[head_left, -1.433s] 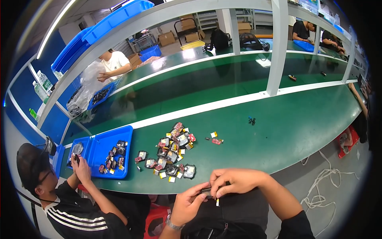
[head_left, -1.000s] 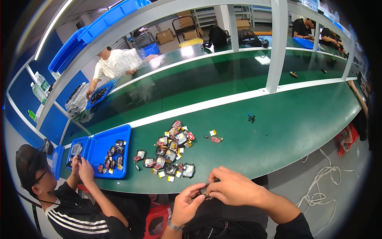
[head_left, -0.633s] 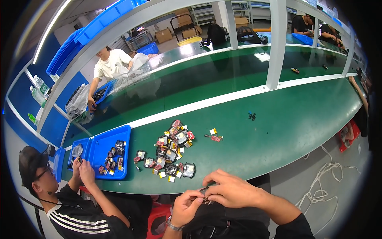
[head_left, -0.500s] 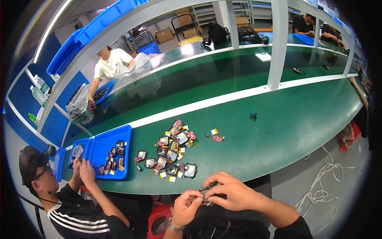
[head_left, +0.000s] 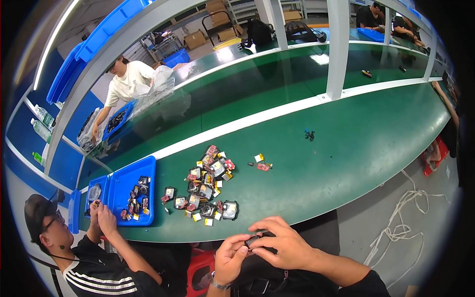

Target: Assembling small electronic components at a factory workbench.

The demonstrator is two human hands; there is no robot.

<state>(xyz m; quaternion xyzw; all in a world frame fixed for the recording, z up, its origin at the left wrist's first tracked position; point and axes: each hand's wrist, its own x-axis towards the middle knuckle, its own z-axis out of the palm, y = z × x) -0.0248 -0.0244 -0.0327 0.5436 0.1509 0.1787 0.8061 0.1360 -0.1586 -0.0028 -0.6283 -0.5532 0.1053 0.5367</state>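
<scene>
Bright overall; tube lamp [head_left: 53, 42] upper left blown out. Hard glare patch on far surface [head_left: 247, 91], soft sheen on near surface [head_left: 297, 168]. Fisheye bows straight edges, rim black. Small dark part [head_left: 252, 241] lacks detail.

At left, a fluorescent tube [head_left: 52, 40] glows above blue wall panels [head_left: 67, 164]. White metal uprights [head_left: 337, 49] line the green workbench [head_left: 316, 168]; grey floor [head_left: 358, 222] shows near right, metal shelving [head_left: 241, 10] far off.
</scene>
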